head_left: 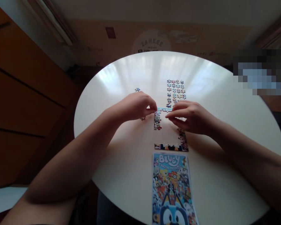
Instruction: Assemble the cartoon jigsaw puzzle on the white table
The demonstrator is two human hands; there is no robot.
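Observation:
A partly joined jigsaw puzzle border (157,121) lies on the white table, with a top strip, a left side, a right side and a bottom strip (170,147). My left hand (140,105) has its thumb and forefinger brought together on a piece at the border's top left corner. Over the border's upper right part is my right hand (192,115), its fingers stretched out and slightly apart; I see nothing between them. It hides part of the right side. Below the puzzle lies a printed Bluey picture sheet (170,187) showing a cartoon dog.
Loose jigsaw pieces (175,89) are laid out in rows beyond my right hand. Another loose piece (137,89) lies beyond my left wrist, and a few sit beneath that hand. The oval table (121,162) has wooden drawers (18,93) to its left. A blurred patch covers the right edge.

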